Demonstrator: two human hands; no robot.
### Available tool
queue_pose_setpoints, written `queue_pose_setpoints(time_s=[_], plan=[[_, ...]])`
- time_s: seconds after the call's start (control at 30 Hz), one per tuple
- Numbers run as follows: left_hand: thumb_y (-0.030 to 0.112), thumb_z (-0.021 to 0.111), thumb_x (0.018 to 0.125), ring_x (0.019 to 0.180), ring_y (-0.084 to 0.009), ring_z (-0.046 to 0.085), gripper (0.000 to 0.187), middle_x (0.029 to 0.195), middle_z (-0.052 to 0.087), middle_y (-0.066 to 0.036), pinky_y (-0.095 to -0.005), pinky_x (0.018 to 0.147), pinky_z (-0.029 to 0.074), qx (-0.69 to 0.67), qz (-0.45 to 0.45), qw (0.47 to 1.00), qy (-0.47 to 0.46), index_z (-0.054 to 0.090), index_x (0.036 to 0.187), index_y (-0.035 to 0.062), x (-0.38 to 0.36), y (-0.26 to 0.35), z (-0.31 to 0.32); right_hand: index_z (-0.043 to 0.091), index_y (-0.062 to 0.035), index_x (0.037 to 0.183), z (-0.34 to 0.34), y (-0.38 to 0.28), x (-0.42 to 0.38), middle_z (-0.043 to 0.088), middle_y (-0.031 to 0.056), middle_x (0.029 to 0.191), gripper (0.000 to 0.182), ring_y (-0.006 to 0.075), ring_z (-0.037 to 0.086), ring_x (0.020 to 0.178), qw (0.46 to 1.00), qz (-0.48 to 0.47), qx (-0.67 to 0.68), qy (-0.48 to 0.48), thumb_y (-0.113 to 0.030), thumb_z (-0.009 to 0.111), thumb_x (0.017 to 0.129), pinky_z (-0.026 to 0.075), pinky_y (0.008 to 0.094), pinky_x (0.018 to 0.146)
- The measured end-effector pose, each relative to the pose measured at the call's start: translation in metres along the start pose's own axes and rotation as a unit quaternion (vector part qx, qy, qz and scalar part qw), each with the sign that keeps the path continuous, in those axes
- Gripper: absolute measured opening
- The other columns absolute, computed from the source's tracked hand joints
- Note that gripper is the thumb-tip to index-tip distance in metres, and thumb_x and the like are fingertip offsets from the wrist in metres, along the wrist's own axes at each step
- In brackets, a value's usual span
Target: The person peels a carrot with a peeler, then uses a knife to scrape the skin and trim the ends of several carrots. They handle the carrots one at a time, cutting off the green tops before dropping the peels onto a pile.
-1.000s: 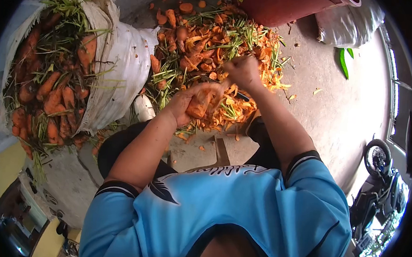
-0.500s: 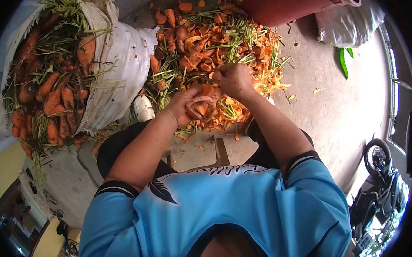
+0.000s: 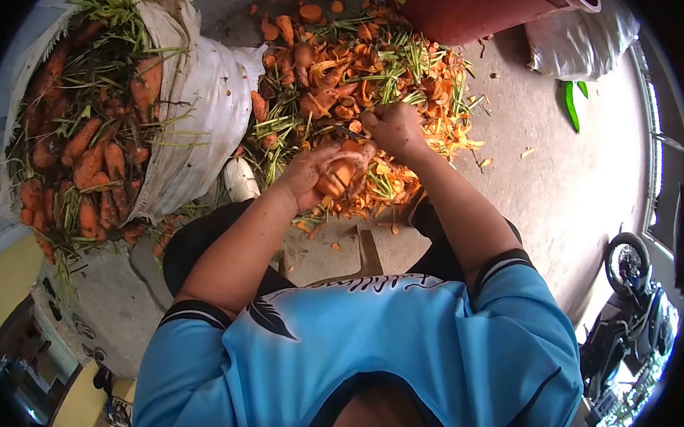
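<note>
My left hand (image 3: 305,174) is wrapped round a partly peeled orange carrot (image 3: 335,181), holding it above the heap. My right hand (image 3: 397,131) is closed in a fist just to the right and a little farther out. From it a thin dark blade, seemingly a knife (image 3: 340,126), points left over the carrot's far end; its handle is hidden in the fist. Under and beyond both hands spreads a heap of orange peelings (image 3: 441,95), cut carrot pieces and green stalks (image 3: 408,58).
To the left leans a white woven sack (image 3: 209,90) full of unpeeled carrots (image 3: 89,162) with stalks. A red bucket (image 3: 476,12) stands at the back, beside a pale sack (image 3: 579,40). A green leaf (image 3: 570,106) lies on the concrete floor; a motorbike (image 3: 627,313) is far right.
The carrot has turned in my left hand and shows more of its orange side. My right hand has shifted slightly to the right, with the blade still over the carrot's far end.
</note>
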State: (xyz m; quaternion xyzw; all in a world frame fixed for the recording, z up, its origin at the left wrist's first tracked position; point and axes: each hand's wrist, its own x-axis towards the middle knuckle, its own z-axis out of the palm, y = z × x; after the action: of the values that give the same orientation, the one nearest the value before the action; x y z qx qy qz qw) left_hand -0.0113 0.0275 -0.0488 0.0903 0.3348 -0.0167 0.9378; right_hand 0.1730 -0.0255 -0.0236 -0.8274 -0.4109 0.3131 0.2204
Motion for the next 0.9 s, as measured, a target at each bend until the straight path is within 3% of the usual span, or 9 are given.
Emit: queue_pose_setpoints(time_s=[0.13, 0.23, 0.33, 0.43, 0.5, 0.6, 0.63, 0.8, 0.9], plan=[[0.023, 0.041, 0.087, 0.089, -0.0203, 0.055, 0.03, 0.102, 0.054, -0.01, -0.0346, 0.074, 0.047, 0.002, 0.015, 1.0, 0.011, 0.047, 0.111, 0.005, -0.001, -0.001, 0.004, 0.056, 0.0051, 0.058, 0.001, 0.002, 0.006, 0.054, 0.0232, 0.057, 0.037, 0.0363, 0.055, 0.059, 1.0, 0.02, -0.01, -0.022, -0.03, 0.055, 0.07, 0.045, 0.0399, 0.062], [0.022, 0.041, 0.088, 0.09, -0.0198, 0.055, 0.03, 0.105, 0.053, -0.009, -0.0346, 0.074, 0.047, 0.015, 0.019, 1.0, 0.001, 0.045, 0.113, 0.0062, -0.005, 0.002, 0.014, 0.056, -0.0003, 0.055, 0.003, 0.004, 0.006, 0.05, 0.0153, 0.047, 0.032, 0.0261, 0.05, 0.043, 1.0, -0.019, -0.007, 0.014, -0.029, 0.052, 0.068, 0.044, 0.0365, 0.052], [0.021, 0.042, 0.087, 0.092, -0.0195, 0.055, 0.031, 0.107, 0.052, -0.008, -0.0352, 0.075, 0.048, 0.017, 0.028, 0.999, -0.001, 0.042, 0.116, 0.0085, -0.005, 0.002, 0.017, 0.057, -0.0003, 0.056, -0.002, 0.003, 0.007, 0.053, 0.0135, 0.049, 0.032, 0.023, 0.051, 0.044, 0.999, 0.018, -0.026, -0.013, -0.029, 0.052, 0.068, 0.045, 0.0352, 0.052], [0.021, 0.046, 0.086, 0.092, -0.0191, 0.055, 0.032, 0.104, 0.053, -0.006, -0.0355, 0.075, 0.048, 0.036, 0.046, 0.998, -0.007, 0.041, 0.116, 0.0111, -0.004, 0.006, 0.019, 0.061, 0.0015, 0.06, -0.01, 0.012, 0.017, 0.059, 0.015, 0.059, 0.037, 0.0248, 0.059, 0.058, 0.995, 0.1, -0.002, -0.011, -0.033, 0.057, 0.071, 0.048, 0.0355, 0.061], [0.022, 0.047, 0.086, 0.088, -0.0178, 0.056, 0.032, 0.102, 0.053, -0.005, -0.0338, 0.071, 0.049, 0.06, 0.06, 0.996, -0.013, 0.041, 0.116, 0.0126, -0.007, 0.005, 0.017, 0.062, -0.0007, 0.06, -0.027, 0.032, 0.027, 0.06, 0.0099, 0.056, 0.034, 0.0156, 0.057, 0.05, 0.976, 0.192, 0.078, 0.063, -0.032, 0.056, 0.072, 0.048, 0.0289, 0.053], [0.027, 0.049, 0.085, 0.085, -0.0162, 0.056, 0.035, 0.1, 0.053, -0.004, -0.0315, 0.067, 0.049, 0.103, 0.072, 0.992, -0.015, 0.041, 0.116, 0.0122, -0.01, 0.007, 0.017, 0.065, -0.0002, 0.07, -0.039, 0.046, 0.035, 0.061, 0.0072, 0.058, 0.033, 0.013, 0.056, 0.049, 0.987, 0.146, -0.021, 0.056, -0.032, 0.057, 0.074, 0.047, 0.0276, 0.049], [0.028, 0.049, 0.085, 0.085, -0.0163, 0.055, 0.037, 0.101, 0.052, -0.004, -0.0314, 0.067, 0.049, 0.094, 0.071, 0.993, -0.02, 0.041, 0.117, 0.0114, -0.009, 0.006, 0.016, 0.065, 0.0004, 0.07, -0.034, 0.027, 0.023, 0.062, 0.0102, 0.061, 0.032, 0.0147, 0.057, 0.051, 0.982, 0.147, 0.098, 0.071, -0.03, 0.058, 0.073, 0.048, 0.0287, 0.053], [0.036, 0.049, 0.084, 0.081, -0.0167, 0.055, 0.039, 0.098, 0.052, -0.005, -0.0317, 0.066, 0.049, 0.075, 0.02, 0.997, -0.012, 0.044, 0.113, 0.0107, -0.004, 0.002, 0.021, 0.063, -0.0014, 0.066, -0.008, -0.008, -0.004, 0.059, 0.0107, 0.055, 0.025, 0.0179, 0.056, 0.051, 0.999, -0.037, -0.028, 0.012, -0.024, 0.054, 0.069, 0.047, 0.0303, 0.058], [0.035, 0.045, 0.086, 0.079, -0.0179, 0.056, 0.033, 0.095, 0.053, -0.006, -0.0316, 0.063, 0.05, 0.072, 0.019, 0.996, -0.056, 0.046, 0.11, 0.0114, -0.008, 0.002, 0.024, 0.063, -0.0031, 0.067, -0.018, 0.024, 0.022, 0.058, 0.0092, 0.051, 0.026, 0.0182, 0.057, 0.051, 0.989, 0.149, -0.006, 0.016, -0.026, 0.054, 0.07, 0.047, 0.031, 0.056]])
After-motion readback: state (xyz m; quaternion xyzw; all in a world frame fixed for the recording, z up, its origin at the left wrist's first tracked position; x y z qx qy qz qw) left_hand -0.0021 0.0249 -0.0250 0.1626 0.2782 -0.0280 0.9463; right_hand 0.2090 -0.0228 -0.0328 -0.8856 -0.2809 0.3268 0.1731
